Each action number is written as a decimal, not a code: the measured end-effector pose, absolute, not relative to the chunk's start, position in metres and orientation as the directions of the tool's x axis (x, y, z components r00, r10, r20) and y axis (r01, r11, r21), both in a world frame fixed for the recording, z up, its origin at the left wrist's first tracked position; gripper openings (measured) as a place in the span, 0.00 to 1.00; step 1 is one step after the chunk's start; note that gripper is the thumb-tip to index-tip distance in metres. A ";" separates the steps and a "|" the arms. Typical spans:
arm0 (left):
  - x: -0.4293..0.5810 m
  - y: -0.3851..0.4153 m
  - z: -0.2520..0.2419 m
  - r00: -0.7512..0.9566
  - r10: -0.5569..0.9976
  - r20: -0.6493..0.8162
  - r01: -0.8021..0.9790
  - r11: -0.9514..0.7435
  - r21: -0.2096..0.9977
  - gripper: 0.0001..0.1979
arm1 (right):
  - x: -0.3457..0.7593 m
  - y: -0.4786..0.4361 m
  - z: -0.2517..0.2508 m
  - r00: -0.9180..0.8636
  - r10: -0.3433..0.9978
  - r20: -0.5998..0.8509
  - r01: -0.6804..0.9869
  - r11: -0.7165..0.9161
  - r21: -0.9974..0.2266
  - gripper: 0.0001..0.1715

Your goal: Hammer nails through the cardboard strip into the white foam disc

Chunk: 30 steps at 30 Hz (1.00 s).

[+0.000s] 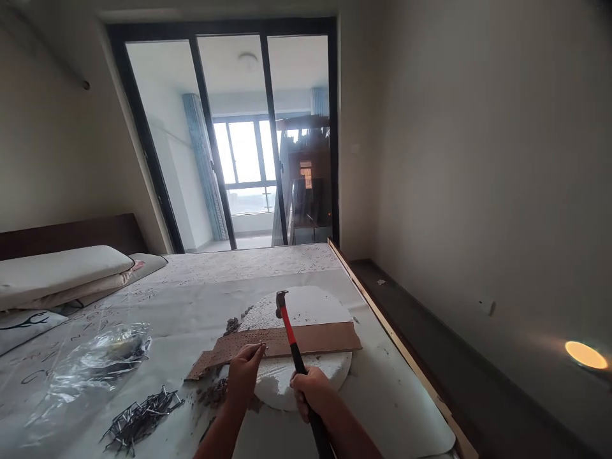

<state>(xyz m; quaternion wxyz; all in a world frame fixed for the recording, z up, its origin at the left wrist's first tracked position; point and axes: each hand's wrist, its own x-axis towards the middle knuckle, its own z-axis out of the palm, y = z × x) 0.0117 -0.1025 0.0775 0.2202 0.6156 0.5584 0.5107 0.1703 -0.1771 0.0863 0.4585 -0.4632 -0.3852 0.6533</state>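
My right hand (313,390) is wrapped round the black handle of a hammer (289,328) with a red neck. Its dark head is raised over a brown cardboard strip (310,338) marked with rows of small holes. At the strip's near edge, left of the hammer, my left hand (245,370) is closed in a pinch on what looks like a nail, mostly hidden by the fingertips. Under the cardboard lies a round white foam board (306,306), its surface pitted and broken near my hands. A loose pile of dark nails (141,417) is to the left of my left forearm.
A clear plastic bag (98,363) rests on the covered mattress (191,312). Grey crumbs (232,325) are scattered round the foam. Pillows (62,274) lie at the left. A wooden bed rail (382,319) runs along the right, with a lit lamp (586,355) beyond.
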 end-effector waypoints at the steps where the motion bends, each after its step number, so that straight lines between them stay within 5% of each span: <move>1: 0.012 -0.098 0.078 -0.134 0.908 0.397 0.465 -0.296 0.834 0.25 | 0.173 -0.177 0.086 -0.155 0.954 -0.255 -0.233 -0.286 -0.929 0.06; 12: 0.006 -0.043 0.031 -0.050 0.909 0.414 0.532 -0.326 0.781 0.17 | 0.194 -0.208 0.058 -0.231 0.941 -0.246 -0.233 -0.299 -0.925 0.15; 30: 0.010 -0.022 0.000 0.055 0.939 0.340 0.570 -0.309 0.761 0.15 | 0.184 -0.201 0.054 -0.283 0.907 -0.312 -0.135 -0.359 -0.923 0.07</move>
